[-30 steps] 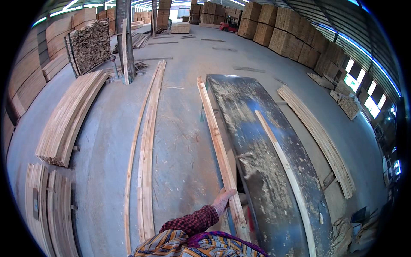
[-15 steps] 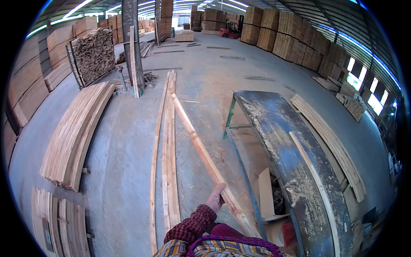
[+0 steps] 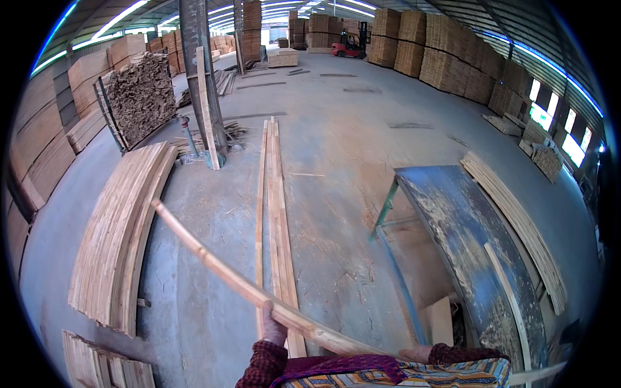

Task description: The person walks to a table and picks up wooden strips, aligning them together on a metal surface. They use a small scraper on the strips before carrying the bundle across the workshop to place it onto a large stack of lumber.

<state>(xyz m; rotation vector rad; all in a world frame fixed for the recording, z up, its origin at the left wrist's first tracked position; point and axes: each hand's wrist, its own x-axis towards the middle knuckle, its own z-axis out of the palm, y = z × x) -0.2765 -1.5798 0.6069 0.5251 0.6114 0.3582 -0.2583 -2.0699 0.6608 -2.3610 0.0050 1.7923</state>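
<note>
A long, narrow wooden board [image 3: 223, 268] slants across in front of me, its far tip raised toward the stacked planks on the left. My left hand [image 3: 274, 326] is closed around its middle from below, thumb along the upper side. Close to my body, my right hand [image 3: 419, 353] grips the same board, its fingers partly hidden by the board and my patterned clothing. A pale length of wood [image 3: 540, 374] shows past my right sleeve; I cannot tell whether it belongs to this board. Beneath the held board, several long strips [image 3: 278, 220] lie on the floor.
A worn bench [image 3: 446, 207] stands on the right with one strip [image 3: 508, 291] on it. Behind it lies a plank pile [image 3: 517, 229]. Plank stacks [image 3: 116, 233] line the left, near a steel post [image 3: 197, 77]. A red forklift [image 3: 348, 48] is parked far back.
The board's far tip has swung left, from above the floor strips toward the left stack. My left hand has moved left and down with it. My right hand has come into view at the board.
</note>
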